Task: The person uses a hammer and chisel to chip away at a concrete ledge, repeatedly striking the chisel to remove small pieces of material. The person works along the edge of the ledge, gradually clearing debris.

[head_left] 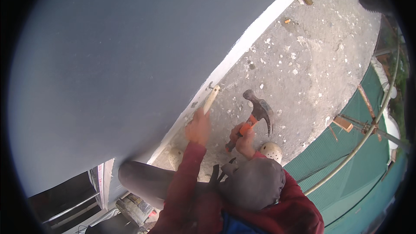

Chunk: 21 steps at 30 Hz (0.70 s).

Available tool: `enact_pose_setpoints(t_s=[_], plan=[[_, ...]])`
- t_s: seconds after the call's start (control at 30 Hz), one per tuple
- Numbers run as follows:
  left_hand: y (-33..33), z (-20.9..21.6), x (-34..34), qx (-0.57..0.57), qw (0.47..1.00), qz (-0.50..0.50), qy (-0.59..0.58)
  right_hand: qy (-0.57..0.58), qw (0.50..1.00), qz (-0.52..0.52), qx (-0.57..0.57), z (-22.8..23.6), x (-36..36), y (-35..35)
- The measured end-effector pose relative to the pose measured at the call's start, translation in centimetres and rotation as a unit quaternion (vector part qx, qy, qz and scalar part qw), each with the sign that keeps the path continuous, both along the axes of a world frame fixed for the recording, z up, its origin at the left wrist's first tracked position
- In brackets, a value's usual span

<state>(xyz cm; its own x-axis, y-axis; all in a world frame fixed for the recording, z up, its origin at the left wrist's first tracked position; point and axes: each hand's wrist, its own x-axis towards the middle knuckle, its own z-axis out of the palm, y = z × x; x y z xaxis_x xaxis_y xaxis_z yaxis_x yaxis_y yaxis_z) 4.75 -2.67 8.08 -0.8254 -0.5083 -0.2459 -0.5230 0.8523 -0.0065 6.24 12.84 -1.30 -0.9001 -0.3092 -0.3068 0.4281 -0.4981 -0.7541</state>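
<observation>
Right hand (244, 141) closed tight around the orange handle of a claw hammer (258, 112), fist low on the shaft near its dark butt end, head raised up and to the right, claw pointing down. Left hand (198, 126) closed on a pale wooden peg or chisel handle (211, 99), fingers wrapped round its lower part; it looks motion-blurred, so the exact finger wrap cannot be told. The peg's top end sits against the white lower edge (242, 47) of the big grey wall panel (130, 56).

Handling, as a judgement: hammer is stiff and head-heavy, steel head on a slim shaft, so a hold far back on the handle gives swing, closer to the head gives control. The orange sleeve looks rubbery and non-slip. The peg looks light, rigid and smooth, possibly slippery; best held low, fingers well clear of the struck end. Neither looks fragile.

Outward: both forearms in dark red sleeves (186, 177), a bent knee in grey trousers (147, 177) below the left one. Ground is rough speckled concrete (303, 60) with bits of debris. A pale perforated clog (271, 151) just beside the right hand. Green corrugated sheeting (342, 164) and a curved metal pipe (372, 125) well off to the right
</observation>
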Motion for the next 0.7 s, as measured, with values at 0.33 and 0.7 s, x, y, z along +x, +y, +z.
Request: enact_pose_setpoints(t_s=[0.33, 0.7], plan=[[0.1, 0.2, -0.2, 0.016, 1.0, 0.008, -0.011, -0.053, 0.998, -0.014, -0.01, 0.3, -0.7, 0.3], [0.0, 0.2, -0.3, 0.025, 1.0, 0.003, -0.005, -0.109, 0.991, 0.077, 0.023, 0.0, -0.6, 0.1]])
